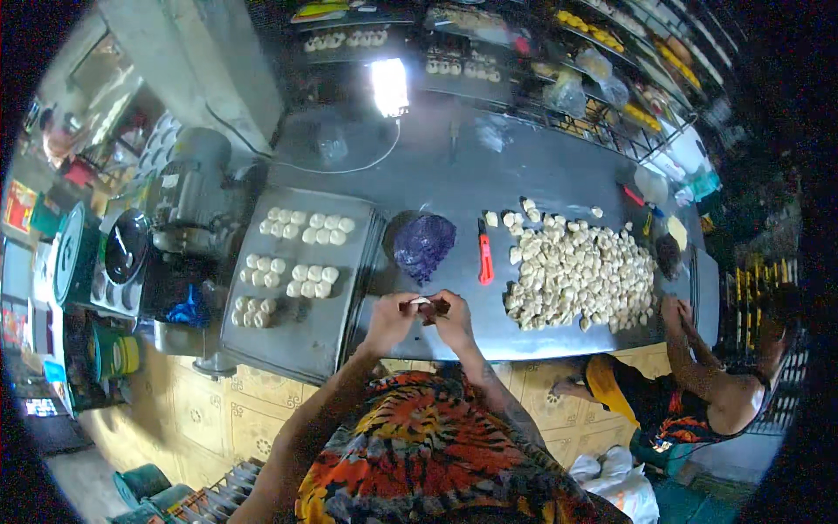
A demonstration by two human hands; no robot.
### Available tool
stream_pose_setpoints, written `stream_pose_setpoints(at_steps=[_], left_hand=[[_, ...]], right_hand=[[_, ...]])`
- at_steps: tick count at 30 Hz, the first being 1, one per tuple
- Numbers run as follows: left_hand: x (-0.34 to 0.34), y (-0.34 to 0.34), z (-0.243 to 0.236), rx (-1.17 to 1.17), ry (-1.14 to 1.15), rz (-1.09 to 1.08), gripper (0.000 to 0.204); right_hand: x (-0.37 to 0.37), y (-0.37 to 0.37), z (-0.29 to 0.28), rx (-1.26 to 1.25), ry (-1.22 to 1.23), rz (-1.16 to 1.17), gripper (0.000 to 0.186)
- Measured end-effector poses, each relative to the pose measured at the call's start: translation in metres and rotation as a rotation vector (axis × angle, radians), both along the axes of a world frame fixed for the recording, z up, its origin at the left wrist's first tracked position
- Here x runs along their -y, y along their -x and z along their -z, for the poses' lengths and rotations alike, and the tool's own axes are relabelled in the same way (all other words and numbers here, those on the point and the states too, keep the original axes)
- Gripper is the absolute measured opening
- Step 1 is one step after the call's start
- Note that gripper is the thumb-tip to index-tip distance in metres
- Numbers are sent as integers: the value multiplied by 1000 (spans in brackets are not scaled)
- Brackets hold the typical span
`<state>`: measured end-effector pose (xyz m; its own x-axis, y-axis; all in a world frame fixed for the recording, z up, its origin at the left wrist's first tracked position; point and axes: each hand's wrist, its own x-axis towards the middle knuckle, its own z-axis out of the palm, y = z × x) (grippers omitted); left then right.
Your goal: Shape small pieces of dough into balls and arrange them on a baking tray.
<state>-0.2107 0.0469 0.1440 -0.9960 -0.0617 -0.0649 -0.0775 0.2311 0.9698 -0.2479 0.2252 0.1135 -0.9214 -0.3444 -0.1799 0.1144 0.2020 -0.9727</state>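
At the table's near edge my left hand (391, 323) and my right hand (454, 325) meet, fingers bent together around a small piece of white dough (420, 300). Their fingertips look dark, and most of the dough is hidden behind them. Just beyond lies a mound of purple filling (424, 246). To its right is a red-handled knife (485, 253). A wide heap of cut dough pieces (580, 275) spreads further right. Left of my hands, a metal tray (292, 336) carries rows of round dough balls (305, 280) in clusters.
A mixer (196, 196) stands left of the tray. A bright lamp (389, 87) with a white cable sits at the table's far side, before racks of trays (358, 52). At the right end, another person's hands (681, 316) are at the table edge.
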Motion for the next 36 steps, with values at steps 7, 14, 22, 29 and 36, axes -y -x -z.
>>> stream_pose_setpoints(at_steps=[7,14,22,29,36], left_hand=[[-23,11,6,214,-558,-116,19],[-80,12,24,-117,-457,-124,18],[-101,-17,7,155,340,-126,20],[-72,-38,12,110,-403,-469,31],[-5,-97,-18,158,-497,-515,32]], right_hand=[[-28,13,-25,-343,-46,-18,37],[-84,43,-52,-242,-213,-242,32],[-83,37,-9,-283,71,-525,33],[-45,17,-11,-426,-8,-321,20],[36,-10,-25,173,19,-369,13]])
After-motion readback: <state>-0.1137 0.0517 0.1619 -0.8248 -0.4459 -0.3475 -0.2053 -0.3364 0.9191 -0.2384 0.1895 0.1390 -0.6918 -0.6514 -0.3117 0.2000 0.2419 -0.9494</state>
